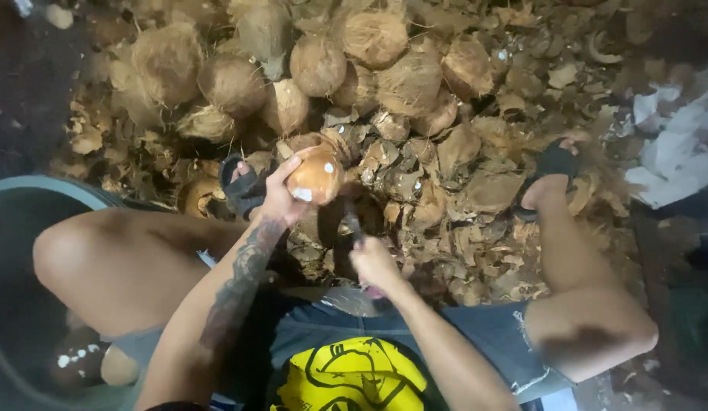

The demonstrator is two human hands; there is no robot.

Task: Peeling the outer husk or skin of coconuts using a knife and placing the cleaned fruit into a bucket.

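Gripping coconut w/ left hand; husk pile crowds.

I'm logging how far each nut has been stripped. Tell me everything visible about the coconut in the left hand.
The coconut is round, smooth orange-brown, its husk mostly gone, with one white nick low on its near side. The left hand grips it from the left, above a litter of husk pieces. The right hand holds a dark tool just below it; contact is unclear.
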